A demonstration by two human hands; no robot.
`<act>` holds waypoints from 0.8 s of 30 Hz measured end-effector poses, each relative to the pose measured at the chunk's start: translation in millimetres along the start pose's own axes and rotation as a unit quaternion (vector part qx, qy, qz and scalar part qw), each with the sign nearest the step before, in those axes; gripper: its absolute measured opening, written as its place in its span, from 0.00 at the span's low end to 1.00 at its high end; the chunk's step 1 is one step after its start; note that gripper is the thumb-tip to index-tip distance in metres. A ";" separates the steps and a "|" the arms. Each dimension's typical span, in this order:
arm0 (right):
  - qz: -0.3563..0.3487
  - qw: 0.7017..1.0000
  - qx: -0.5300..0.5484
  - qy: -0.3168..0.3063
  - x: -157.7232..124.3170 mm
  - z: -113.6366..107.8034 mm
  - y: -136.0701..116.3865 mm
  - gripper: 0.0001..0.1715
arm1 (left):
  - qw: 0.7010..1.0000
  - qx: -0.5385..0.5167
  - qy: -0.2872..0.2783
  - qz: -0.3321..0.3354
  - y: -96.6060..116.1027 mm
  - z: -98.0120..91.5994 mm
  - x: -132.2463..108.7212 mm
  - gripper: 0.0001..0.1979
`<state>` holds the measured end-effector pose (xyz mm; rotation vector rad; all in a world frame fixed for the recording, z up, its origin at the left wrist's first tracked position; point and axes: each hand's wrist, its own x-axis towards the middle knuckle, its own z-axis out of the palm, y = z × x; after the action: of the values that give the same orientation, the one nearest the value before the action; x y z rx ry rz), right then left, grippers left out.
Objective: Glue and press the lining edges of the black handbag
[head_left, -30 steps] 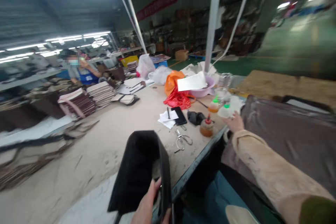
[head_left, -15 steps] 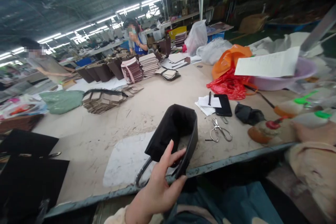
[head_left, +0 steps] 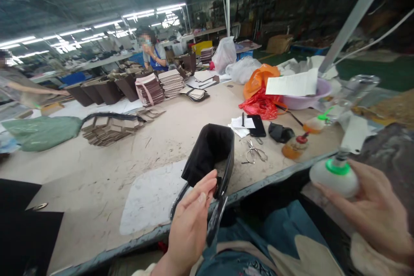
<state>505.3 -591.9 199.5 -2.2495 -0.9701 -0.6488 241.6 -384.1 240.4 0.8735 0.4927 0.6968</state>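
At the near edge of the table (head_left: 97,172), toward six o'clock in your view, your left hand (head_left: 189,228) has its fingers (head_left: 203,189) clamped on the near wall of the black bag (head_left: 210,151). That bag stands upright with its mouth open, right at the table's edge and partly on a white sheet (head_left: 152,194). A dark strap (head_left: 176,207) curls out from its base toward seven o'clock.

Your right hand (head_left: 371,211) is off the table at four o'clock, over your lap. Its fingers are wrapped around a white bottle (head_left: 334,179) with a green collar, and the nozzle points up and away from you.

From the bag, the scissors (head_left: 255,153) lie near at three o'clock. A phone (head_left: 257,125) rests on paper slips (head_left: 241,123) at two o'clock, with a black cloth lump (head_left: 280,131) just beside it. An amber bottle with a red cap (head_left: 294,148) stands near the table's edge at three o'clock, and a green-capped bottle (head_left: 315,124) stands beyond it.

Farther out at one o'clock, a red plastic bag (head_left: 261,105) lies against an orange bag (head_left: 258,79). To their right, a lilac basin (head_left: 318,92) has a paper sheet (head_left: 293,84) laid across it.

At ten o'clock lies a heap of cardboard pieces (head_left: 110,127), with a green sack (head_left: 39,131) at nine. A co-worker (head_left: 157,56) stands across the table at eleven o'clock.
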 end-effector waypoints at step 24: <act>-0.358 0.925 0.043 -0.120 63.5 11.9 -147.0 0.34 | 0.994 -0.107 0.032 0.015 33.9 -20.8 -11.4 0.16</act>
<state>434.2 -472.3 279.5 -1.8874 -1.9416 -0.6095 208.7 -366.3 258.0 0.6605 0.4531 0.7921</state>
